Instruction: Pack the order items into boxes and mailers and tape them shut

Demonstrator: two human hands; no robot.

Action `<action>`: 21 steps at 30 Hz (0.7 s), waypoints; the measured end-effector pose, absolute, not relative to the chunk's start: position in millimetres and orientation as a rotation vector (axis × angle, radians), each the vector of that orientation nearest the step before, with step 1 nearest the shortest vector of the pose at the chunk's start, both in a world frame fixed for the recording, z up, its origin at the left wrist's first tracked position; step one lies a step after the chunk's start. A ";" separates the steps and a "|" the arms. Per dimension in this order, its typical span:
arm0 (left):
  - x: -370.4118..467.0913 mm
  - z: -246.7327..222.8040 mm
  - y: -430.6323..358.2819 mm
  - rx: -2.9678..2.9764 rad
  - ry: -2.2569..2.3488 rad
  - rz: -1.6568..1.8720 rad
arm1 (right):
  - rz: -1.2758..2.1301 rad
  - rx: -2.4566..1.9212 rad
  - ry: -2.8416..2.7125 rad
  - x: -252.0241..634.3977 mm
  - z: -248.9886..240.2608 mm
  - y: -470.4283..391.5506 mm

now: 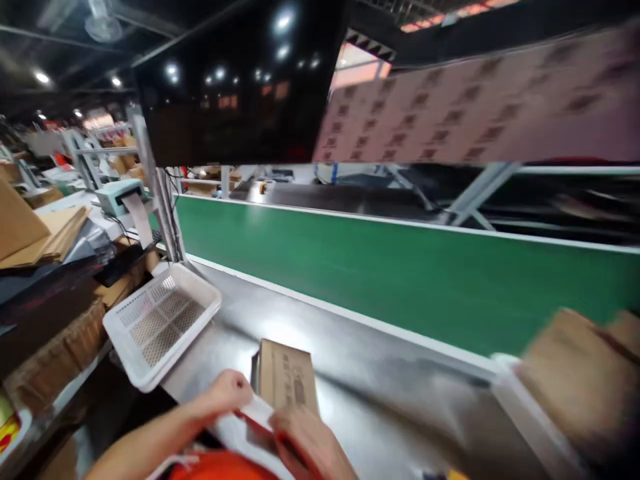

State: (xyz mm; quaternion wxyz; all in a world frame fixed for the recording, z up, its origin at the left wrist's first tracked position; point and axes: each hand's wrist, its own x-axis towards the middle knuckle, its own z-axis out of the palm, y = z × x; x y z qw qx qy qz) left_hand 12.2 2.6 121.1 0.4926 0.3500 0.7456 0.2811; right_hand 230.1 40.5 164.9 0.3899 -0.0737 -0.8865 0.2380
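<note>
Near the bottom centre, my left hand (pixel 234 391) is closed on the upper end of a white and red sheet or packet (pixel 257 412). My right hand (pixel 305 433), slightly blurred, is closed on the red part of the same item, to the right. Just beyond my hands a brown cardboard box (pixel 287 375) with dark print lies on the metal table (pixel 370 393). My right hand overlaps the box's near end. What exactly the white and red item is stays unclear.
An upright white perforated basket (pixel 163 327) sits at the left, with a label printer (pixel 120 197) behind it. A green panel (pixel 350 267) runs behind the table. Blurred cartons (pixel 575 380) stand in a white bin at the right. A dark screen (pixel 240 87) hangs above.
</note>
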 end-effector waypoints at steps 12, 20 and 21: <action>-70.9 63.4 -47.2 1.262 1.808 0.302 | 1.105 -1.370 -1.762 238.5 93.5 122.4; -56.7 37.5 -35.4 1.521 1.700 0.361 | 0.866 -1.397 -2.173 211.1 42.5 130.3; -55.5 35.8 -36.2 1.523 1.692 0.366 | 0.825 -1.338 -2.284 212.4 39.2 124.2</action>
